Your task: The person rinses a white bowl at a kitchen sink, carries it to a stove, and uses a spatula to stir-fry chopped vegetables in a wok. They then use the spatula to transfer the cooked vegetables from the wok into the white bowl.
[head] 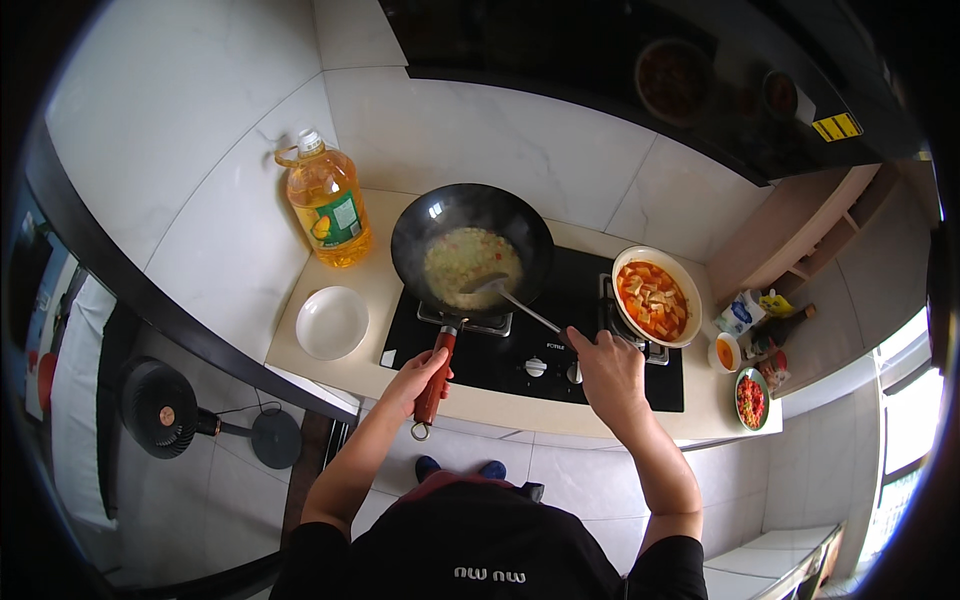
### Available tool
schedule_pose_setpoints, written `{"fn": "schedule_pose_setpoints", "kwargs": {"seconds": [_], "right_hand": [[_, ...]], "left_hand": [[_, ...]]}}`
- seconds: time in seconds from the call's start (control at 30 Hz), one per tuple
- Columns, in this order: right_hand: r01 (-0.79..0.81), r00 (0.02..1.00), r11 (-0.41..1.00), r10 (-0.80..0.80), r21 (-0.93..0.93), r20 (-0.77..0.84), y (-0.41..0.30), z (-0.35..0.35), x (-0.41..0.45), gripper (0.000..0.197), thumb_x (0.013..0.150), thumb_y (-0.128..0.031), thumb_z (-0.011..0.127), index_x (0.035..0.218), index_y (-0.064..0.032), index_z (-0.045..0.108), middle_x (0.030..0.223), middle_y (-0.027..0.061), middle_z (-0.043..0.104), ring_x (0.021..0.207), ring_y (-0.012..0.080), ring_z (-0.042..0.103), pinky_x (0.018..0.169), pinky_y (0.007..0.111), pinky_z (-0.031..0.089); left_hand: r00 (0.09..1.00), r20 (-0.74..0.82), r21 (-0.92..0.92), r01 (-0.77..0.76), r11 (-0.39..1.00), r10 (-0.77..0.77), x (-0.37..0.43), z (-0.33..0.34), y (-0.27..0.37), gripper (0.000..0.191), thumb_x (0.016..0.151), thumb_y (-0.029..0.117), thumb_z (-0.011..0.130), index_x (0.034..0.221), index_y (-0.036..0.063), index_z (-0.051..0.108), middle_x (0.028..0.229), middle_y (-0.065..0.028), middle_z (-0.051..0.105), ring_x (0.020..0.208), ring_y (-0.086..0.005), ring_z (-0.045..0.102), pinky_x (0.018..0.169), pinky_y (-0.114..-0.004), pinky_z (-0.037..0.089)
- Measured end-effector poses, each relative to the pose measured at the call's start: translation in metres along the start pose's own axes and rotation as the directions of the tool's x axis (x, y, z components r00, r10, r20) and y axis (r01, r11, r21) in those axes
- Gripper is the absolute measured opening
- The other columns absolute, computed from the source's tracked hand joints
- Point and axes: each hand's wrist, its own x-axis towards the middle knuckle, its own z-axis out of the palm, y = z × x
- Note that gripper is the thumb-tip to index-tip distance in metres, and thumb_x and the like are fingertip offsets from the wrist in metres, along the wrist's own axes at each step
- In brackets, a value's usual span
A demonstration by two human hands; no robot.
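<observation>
A black wok [409,244] stands on the left burner of a black gas hob [480,360]. My left hand [420,380] grips its reddish wooden handle [433,390]. In the wok lies a pale, soupy food [469,259] with small red and light pieces. My right hand [611,371] is closed around the dark handle of a metal-shafted spatula [529,308], whose blade rests in the food. To the right, a cream-coloured pot [695,289] on the right burner holds tofu-like chunks in red-orange sauce [652,300].
A large bottle of yellow oil [328,202] and an empty white bowl [332,322] stand left of the hob. At the right end are a small bowl of orange liquid [724,353], a plate of chopped red and green pieces [751,399], seasoning packets [741,313] and a dark bottle [784,327].
</observation>
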Motion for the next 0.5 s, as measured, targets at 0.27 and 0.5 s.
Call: {"fn": "schedule_pose_setpoints", "kwargs": {"seconds": [0.27, 0.5], "right_hand": [[0.022, 1.000, 1.000, -0.022, 0.003, -0.012, -0.005, 0.001, 0.001, 0.044, 0.074, -0.005, 0.061, 0.116, -0.0186, 0.060, 0.073, 0.0060, 0.056, 0.067, 0.0217, 0.061, 0.057, 0.033, 0.049], [0.029, 0.998, 0.997, -0.026, 0.070, -0.053, -0.015, 0.025, 0.008, 0.037, 0.076, -0.007, 0.059, 0.112, -0.0171, 0.059, 0.074, 0.0069, 0.056, 0.067, 0.0216, 0.060, 0.058, 0.032, 0.048]], "left_hand": [[1.000, 0.024, -0.024, 0.003, 1.000, -0.002, 0.005, -0.006, -0.004, 0.039, 0.089, 0.041, 0.060, 0.110, 0.0086, 0.053, 0.077, -0.0039, 0.057, 0.058, -0.0133, 0.056, 0.052, -0.027, 0.048], [0.999, 0.032, -0.018, -0.007, 1.000, 0.007, 0.003, -0.003, -0.001, 0.038, 0.089, 0.042, 0.060, 0.102, 0.0077, 0.050, 0.076, -0.0045, 0.056, 0.057, -0.0135, 0.056, 0.052, -0.028, 0.049]]}}
